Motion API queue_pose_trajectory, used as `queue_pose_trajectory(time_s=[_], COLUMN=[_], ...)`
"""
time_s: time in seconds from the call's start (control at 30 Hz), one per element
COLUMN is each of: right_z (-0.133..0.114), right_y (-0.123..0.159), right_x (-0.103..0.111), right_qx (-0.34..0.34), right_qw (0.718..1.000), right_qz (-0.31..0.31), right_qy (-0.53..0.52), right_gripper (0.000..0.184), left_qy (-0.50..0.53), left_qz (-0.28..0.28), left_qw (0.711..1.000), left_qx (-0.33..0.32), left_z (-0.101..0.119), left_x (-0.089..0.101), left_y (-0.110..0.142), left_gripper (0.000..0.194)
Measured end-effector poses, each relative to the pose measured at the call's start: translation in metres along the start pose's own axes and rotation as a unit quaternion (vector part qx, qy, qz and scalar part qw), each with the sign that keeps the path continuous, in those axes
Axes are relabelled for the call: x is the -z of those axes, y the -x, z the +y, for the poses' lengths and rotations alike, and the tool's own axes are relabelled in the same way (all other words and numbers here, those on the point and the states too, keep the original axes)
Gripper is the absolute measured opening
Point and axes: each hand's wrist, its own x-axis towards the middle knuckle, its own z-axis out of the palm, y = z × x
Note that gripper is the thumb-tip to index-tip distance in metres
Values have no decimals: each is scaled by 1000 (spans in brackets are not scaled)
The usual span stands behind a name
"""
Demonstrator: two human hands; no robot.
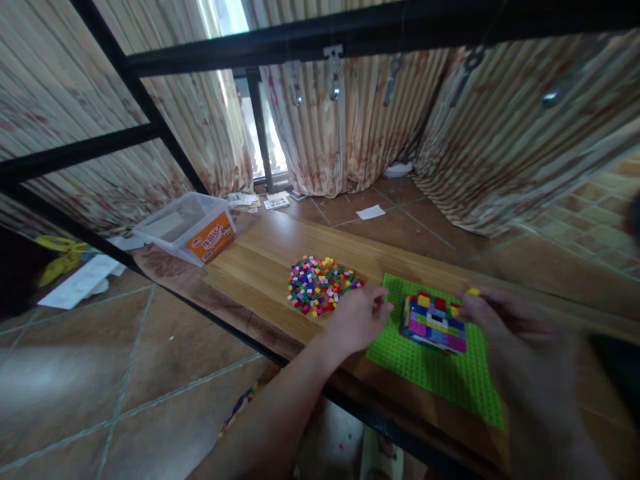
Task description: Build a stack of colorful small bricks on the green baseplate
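Note:
A green studded baseplate [440, 373] lies on the wooden tabletop [260, 267]. On it stands a small multicoloured brick build [434, 321]. My right hand [493, 313] is at the build's right side, fingers pinched on a small yellow brick [473, 291]. My left hand [359, 317] rests with curled fingers between the baseplate's left edge and a pile of loose coloured bricks [320, 283]. What the left fingers hold, if anything, is hidden.
A clear plastic box with an orange label [193, 230] sits at the table's far left end. A black metal frame [150, 120] crosses overhead and along the table's near edge. Curtains hang behind; papers lie on the tiled floor [125, 373].

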Motion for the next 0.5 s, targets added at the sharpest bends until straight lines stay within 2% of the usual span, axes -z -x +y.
queue_pose_trajectory(time_s=[0.1,0.17,0.23,0.3,0.37,0.5], right_z=[-11,-7,2,11,17,24], right_y=[26,43,55,62,64,59], right_x=[-34,-56,-73,-84,-89,-92], right_qx=[41,72,97,123,148,160], right_qw=[982,956,927,905,891,890], right_qz=[-185,-272,-328,-339,-325,-274], right_qy=[23,83,155,226,281,327], right_gripper=[25,23,22,24,26,27], left_qy=[-23,-57,-79,-86,-89,-92], left_qz=[78,132,172,191,190,174], left_qw=[995,983,970,962,961,964], left_qx=[56,115,151,173,181,180], left_z=[-22,-37,-48,-55,-58,-58], left_x=[39,64,84,96,101,103], left_y=[-7,-9,-7,-4,0,2], left_gripper=[23,21,23,23,23,23])
